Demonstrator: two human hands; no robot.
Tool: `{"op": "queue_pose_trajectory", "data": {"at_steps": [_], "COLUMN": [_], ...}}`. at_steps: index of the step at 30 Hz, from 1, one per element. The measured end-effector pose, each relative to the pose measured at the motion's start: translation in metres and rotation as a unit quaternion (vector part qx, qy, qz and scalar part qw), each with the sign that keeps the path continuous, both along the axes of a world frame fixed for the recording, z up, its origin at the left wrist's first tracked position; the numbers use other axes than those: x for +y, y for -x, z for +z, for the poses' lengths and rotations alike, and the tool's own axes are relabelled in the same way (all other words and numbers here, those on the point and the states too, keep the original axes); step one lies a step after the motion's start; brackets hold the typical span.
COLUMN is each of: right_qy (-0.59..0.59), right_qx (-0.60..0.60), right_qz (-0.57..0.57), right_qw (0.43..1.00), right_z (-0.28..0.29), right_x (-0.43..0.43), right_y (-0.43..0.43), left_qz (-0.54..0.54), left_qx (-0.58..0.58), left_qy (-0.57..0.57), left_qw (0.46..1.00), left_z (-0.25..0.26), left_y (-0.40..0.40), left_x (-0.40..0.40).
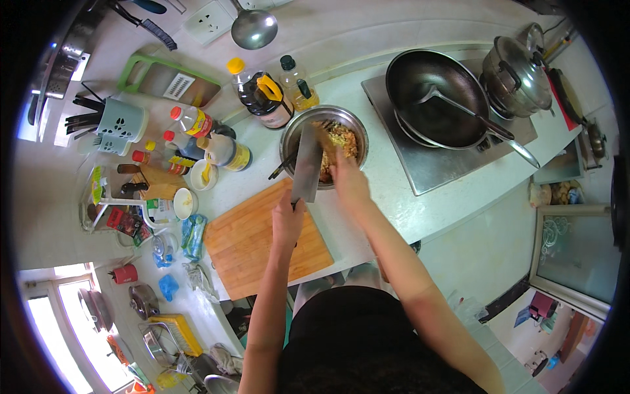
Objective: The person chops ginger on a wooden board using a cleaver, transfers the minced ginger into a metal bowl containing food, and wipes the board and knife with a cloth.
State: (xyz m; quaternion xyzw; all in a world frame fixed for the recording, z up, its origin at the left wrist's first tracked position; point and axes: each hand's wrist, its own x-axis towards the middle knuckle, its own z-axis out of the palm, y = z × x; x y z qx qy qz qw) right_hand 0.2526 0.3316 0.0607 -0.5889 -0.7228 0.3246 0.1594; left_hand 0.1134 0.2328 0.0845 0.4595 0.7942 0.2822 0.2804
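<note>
A steel bowl [364, 143] on the counter holds a chopped, minced food mixture [343, 139]. My left hand [287, 221] grips the handle of a cleaver [307, 170], its broad blade slanting up over the bowl's left side. At the bowl's near right edge is my right hand [350, 180], its fingers blurred over the food beside the blade; whether they hold anything is not clear. Dark chopsticks [281, 166] lean out over the bowl's left rim. Below the bowl lies a wooden cutting board [261, 236], partly behind my left forearm.
A wok [433, 118] with a metal spatula [462, 106] sits on the cooktop [423, 172], beside a lidded pot [517, 79]. Sauce bottles [263, 101] stand behind and left of the steel bowl. Two small white bowls [185, 203] are near the board, and a ladle [254, 29] hangs above.
</note>
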Motion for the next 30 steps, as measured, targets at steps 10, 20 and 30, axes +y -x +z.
{"op": "queue_pose_trajectory", "data": {"at_steps": [10,20,30], "right_qy": [-0.031,-0.146,-0.132], "right_qx": [-0.195,-0.192,-0.174], "right_qz": [0.076,0.346,0.307], "right_qw": [0.977,0.906,0.926], "right_z": [0.011,0.054,0.031], "right_x": [0.003,0.021,0.031], "right_y": [-0.078,-0.081,-0.058], "left_qz": [-0.119,-0.287,-0.345], "left_qx": [0.312,0.427,0.454], "left_qy": [-0.16,-0.27,-0.289], "left_qw": [0.929,0.814,0.769], "left_z": [0.003,-0.002,-0.003], "left_y": [0.034,0.044,0.034], "left_x": [-0.009,0.01,0.024]}}
